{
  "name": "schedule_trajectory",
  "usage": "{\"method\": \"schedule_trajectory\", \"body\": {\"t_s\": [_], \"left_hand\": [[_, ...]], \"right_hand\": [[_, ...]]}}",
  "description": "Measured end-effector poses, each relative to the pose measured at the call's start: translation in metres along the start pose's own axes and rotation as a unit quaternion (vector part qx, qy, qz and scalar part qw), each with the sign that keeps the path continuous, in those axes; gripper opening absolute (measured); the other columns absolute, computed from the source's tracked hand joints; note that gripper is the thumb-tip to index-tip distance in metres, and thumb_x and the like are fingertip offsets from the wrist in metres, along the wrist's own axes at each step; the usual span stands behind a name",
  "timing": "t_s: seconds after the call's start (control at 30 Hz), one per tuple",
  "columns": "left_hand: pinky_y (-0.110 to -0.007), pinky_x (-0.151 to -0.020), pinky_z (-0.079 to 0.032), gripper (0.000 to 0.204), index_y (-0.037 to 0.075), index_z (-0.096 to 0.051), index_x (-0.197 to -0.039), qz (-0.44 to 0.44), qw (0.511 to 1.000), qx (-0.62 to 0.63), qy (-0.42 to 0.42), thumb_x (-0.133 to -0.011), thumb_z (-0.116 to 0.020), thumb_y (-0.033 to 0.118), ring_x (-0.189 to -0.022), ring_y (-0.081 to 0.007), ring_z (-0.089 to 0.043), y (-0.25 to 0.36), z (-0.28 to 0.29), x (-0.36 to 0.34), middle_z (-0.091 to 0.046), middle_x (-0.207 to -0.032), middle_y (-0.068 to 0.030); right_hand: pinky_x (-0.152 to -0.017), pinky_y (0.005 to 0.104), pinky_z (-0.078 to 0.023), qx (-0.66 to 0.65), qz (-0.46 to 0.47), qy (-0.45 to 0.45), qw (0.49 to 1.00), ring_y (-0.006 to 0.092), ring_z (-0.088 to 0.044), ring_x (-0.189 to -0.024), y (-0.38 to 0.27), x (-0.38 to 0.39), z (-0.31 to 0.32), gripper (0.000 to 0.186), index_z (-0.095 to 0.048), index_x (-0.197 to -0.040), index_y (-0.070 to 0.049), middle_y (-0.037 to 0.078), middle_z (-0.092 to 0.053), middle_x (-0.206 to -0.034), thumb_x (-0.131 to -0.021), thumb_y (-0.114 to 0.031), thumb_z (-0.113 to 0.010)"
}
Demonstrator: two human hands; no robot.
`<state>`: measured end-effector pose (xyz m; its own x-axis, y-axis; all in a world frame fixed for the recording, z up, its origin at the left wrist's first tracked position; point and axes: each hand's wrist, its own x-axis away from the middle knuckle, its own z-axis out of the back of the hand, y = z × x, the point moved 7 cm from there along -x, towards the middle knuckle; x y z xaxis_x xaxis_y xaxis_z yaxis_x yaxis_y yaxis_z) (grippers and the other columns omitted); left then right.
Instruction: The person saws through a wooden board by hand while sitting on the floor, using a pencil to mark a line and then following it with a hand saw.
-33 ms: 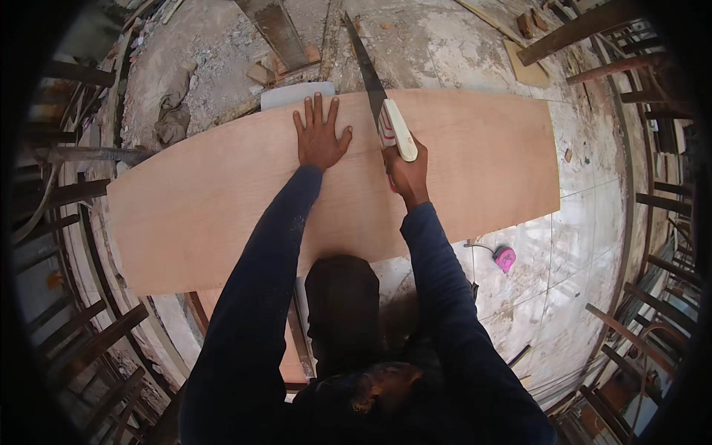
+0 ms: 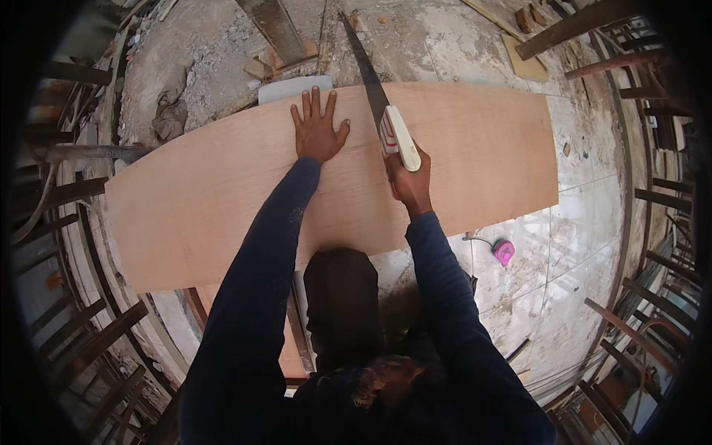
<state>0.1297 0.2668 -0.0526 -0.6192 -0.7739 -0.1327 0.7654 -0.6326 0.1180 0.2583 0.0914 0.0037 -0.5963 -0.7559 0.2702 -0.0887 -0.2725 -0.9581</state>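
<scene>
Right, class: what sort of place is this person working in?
Probably a building site or rough carpentry spot: a plywood sheet being cut with a handsaw, rubble-strewn concrete floor, and scrap timber lying about.

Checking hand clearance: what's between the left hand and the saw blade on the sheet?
In the head view, only bare plywood sheet lies between the left hand, pressed flat, and the handsaw gripped by the right hand.

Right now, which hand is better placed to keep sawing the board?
The right hand: it already grips the saw handle. The left hand lies flat on the board.
</scene>
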Motion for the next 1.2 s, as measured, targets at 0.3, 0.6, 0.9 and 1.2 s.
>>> {"method": "schedule_trajectory", "body": {"t_s": [0.3, 0.6, 0.9, 1.2], "left_hand": [[-0.061, -0.118, -0.007, 0.072, 0.017, -0.029, -0.156, 0.016, 1.000, 0.006, -0.001, -0.095, -0.046, 0.052, -0.151, -0.0381, -0.010, -0.009, 0.015, 0.004, -0.018, -0.162, -0.0194], [-0.061, -0.118, -0.009, 0.072, 0.019, -0.030, -0.156, 0.024, 1.000, -0.001, 0.000, -0.094, -0.049, 0.052, -0.151, -0.0378, -0.012, -0.022, 0.006, 0.012, -0.019, -0.162, -0.0184], [-0.062, -0.118, -0.011, 0.073, 0.020, -0.030, -0.156, 0.004, 1.000, -0.002, -0.029, -0.094, -0.049, 0.054, -0.151, -0.0375, -0.012, 0.010, 0.002, 0.000, -0.018, -0.162, -0.0176], [-0.062, -0.118, -0.005, 0.074, 0.017, -0.030, -0.156, 0.018, 1.000, 0.003, -0.006, -0.094, -0.045, 0.054, -0.151, -0.0394, -0.010, -0.013, 0.012, 0.006, -0.017, -0.162, -0.0203]], "right_hand": [[-0.069, 0.0260, -0.047, 0.010, 0.006, 0.009, 1.000, 0.0105, -0.058, -0.075, 0.016, 0.105, 0.025, 0.037, -0.054, -0.120, 0.004, 0.006, -0.064, -0.091, -0.085, -0.003, -0.062], [-0.073, 0.0255, -0.048, 0.023, -0.025, -0.002, 0.999, 0.0102, -0.059, -0.081, 0.025, 0.172, 0.047, 0.050, -0.054, -0.136, 0.004, 0.008, -0.067, -0.099, -0.087, -0.003, -0.062], [-0.048, 0.0271, -0.043, -0.043, 0.051, 0.038, 0.997, 0.0110, -0.053, -0.049, 0.000, 0.004, 0.001, 0.006, -0.059, -0.086, 0.001, 0.002, -0.057, -0.060, -0.083, -0.004, -0.061], [-0.064, 0.0233, -0.048, 0.038, 0.009, 0.046, 0.998, 0.0065, -0.056, -0.064, 0.031, 0.191, 0.054, 0.043, -0.059, -0.123, 0.005, 0.001, -0.061, -0.071, -0.084, -0.009, -0.070]]}}
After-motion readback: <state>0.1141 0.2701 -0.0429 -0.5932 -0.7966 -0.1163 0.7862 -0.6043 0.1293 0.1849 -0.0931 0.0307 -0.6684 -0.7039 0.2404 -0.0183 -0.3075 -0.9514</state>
